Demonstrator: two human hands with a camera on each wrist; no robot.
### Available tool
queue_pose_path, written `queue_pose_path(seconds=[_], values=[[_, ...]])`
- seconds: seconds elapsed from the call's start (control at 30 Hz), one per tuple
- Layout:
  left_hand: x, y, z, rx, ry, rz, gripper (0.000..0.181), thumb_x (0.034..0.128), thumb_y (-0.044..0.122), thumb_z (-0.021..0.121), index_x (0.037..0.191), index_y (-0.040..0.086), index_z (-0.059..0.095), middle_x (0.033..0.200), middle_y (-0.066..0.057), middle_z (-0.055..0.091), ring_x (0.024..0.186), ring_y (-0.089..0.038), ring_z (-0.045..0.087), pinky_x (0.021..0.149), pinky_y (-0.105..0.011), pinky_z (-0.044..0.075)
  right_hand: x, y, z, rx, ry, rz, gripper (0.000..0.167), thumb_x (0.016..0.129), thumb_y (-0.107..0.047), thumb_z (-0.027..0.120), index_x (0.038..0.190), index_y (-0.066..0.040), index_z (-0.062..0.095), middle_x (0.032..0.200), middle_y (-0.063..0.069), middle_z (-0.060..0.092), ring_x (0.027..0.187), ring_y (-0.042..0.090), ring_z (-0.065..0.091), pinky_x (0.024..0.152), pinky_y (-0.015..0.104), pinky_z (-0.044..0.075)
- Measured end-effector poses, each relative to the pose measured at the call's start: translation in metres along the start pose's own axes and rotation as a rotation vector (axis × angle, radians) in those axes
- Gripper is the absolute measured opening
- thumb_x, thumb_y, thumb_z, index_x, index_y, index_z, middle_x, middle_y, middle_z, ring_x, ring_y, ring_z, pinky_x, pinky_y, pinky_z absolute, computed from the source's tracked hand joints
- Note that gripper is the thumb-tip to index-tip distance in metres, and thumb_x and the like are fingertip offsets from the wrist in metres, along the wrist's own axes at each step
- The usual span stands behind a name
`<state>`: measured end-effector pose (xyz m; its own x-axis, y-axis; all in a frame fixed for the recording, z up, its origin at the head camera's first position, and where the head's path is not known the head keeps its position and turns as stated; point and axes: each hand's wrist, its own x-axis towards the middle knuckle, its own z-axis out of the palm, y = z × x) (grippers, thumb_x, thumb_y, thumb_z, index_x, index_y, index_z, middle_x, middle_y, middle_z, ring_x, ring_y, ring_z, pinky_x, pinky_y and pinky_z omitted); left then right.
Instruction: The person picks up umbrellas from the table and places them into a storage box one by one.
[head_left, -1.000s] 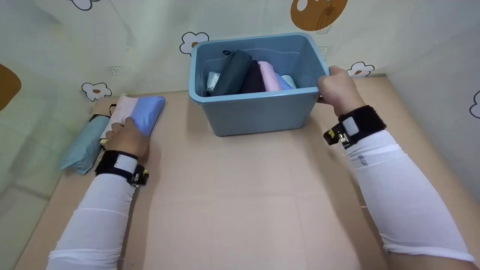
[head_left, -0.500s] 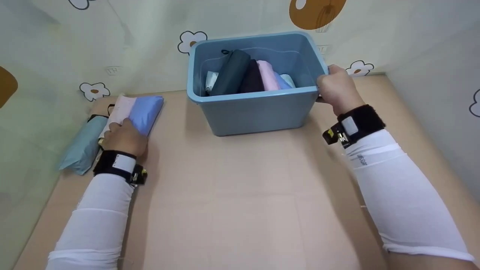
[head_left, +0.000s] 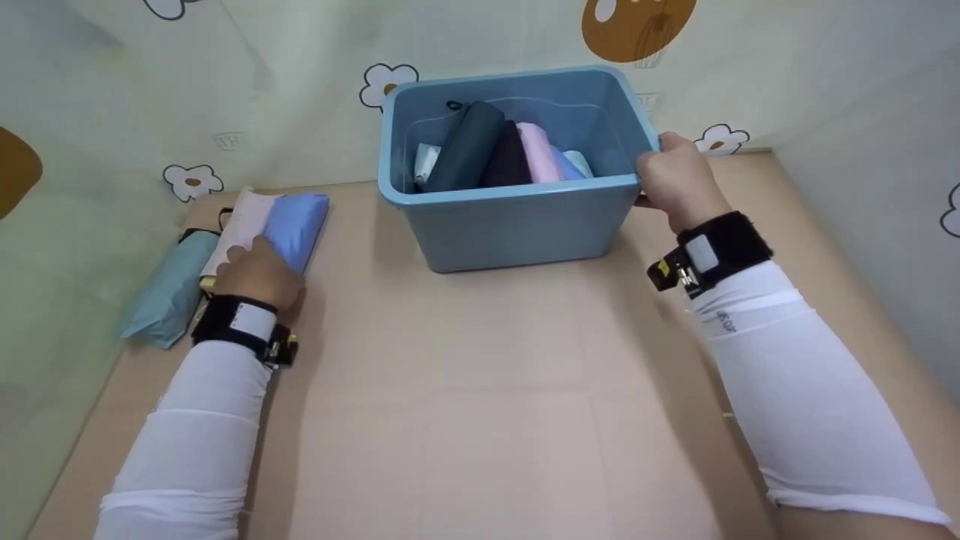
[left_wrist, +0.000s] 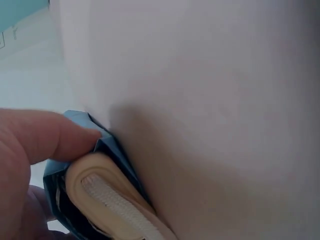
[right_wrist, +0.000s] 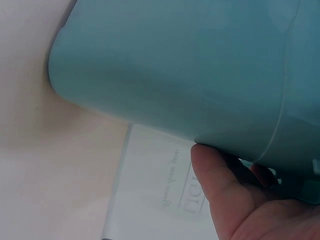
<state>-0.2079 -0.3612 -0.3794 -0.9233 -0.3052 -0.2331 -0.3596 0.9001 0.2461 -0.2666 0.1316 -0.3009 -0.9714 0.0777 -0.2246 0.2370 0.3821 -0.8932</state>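
My left hand (head_left: 259, 277) grips the near end of a pink-and-blue folded umbrella (head_left: 296, 225) lying at the back left of the table. In the left wrist view, my thumb presses its blue sleeve (left_wrist: 111, 150) beside a beige end piece (left_wrist: 102, 185) with a white woven strap; the fingertips are mostly hidden. A teal sleeved bundle (head_left: 169, 289) lies just to the left. At the back, my right hand (head_left: 681, 180) holds the blue plastic bin (head_left: 517, 232) by its right end. In the right wrist view, the thumb lies on the bin wall (right_wrist: 175, 65) and the fingers are largely hidden.
Inside the bin stand a dark green roll (head_left: 465, 146) with a loop, a dark bundle (head_left: 508, 157), a pink one (head_left: 538, 154) and other pale pieces. The patterned cloth wall (head_left: 300, 112) rises close behind the bin. Beige covering lies over the table (head_left: 480, 390).
My left hand has shifted very slightly right and stays on the pink-and-blue umbrella. The bin and my right hand keep their places.
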Motion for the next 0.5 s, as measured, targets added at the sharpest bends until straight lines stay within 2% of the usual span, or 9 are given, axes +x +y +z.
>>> queue_pose_path(seconds=[0.13, 0.33, 0.5], values=[[0.0011, -0.0009, 0.0008, -0.003, -0.002, -0.021, 0.077, 0.0939, 0.024, 0.062, 0.149, -0.018, 0.030, 0.126, -0.044, 0.042, 0.116, -0.058, 0.046, 0.093, -0.070, 0.046, 0.0003, 0.0003, 0.0001, -0.002, -0.007, 0.010, 0.060, 0.100, -0.010, 0.033, 0.159, 0.000, 0.031, 0.169, 0.018, 0.032, 0.151, 0.036, 0.041, 0.114, 0.055, 0.048], [0.0039, -0.0040, 0.0017, 0.046, 0.073, -0.038, 0.068, 0.0933, 0.026, 0.065, 0.136, -0.021, 0.043, 0.126, -0.043, 0.039, 0.121, -0.060, 0.039, 0.099, -0.073, 0.034, 0.0008, 0.0002, -0.0008, -0.013, -0.012, 0.011, 0.061, 0.100, -0.010, 0.033, 0.160, -0.001, 0.030, 0.170, 0.017, 0.031, 0.152, 0.037, 0.040, 0.115, 0.055, 0.047], [0.0066, -0.0046, 0.0023, 0.069, 0.070, -0.056, 0.074, 0.0966, 0.036, 0.064, 0.139, -0.021, 0.042, 0.131, -0.045, 0.036, 0.124, -0.064, 0.037, 0.099, -0.075, 0.034, 0.0014, 0.0000, -0.0016, -0.017, -0.010, 0.021, 0.061, 0.101, -0.011, 0.033, 0.162, -0.003, 0.029, 0.171, 0.017, 0.030, 0.153, 0.037, 0.039, 0.116, 0.055, 0.046]])
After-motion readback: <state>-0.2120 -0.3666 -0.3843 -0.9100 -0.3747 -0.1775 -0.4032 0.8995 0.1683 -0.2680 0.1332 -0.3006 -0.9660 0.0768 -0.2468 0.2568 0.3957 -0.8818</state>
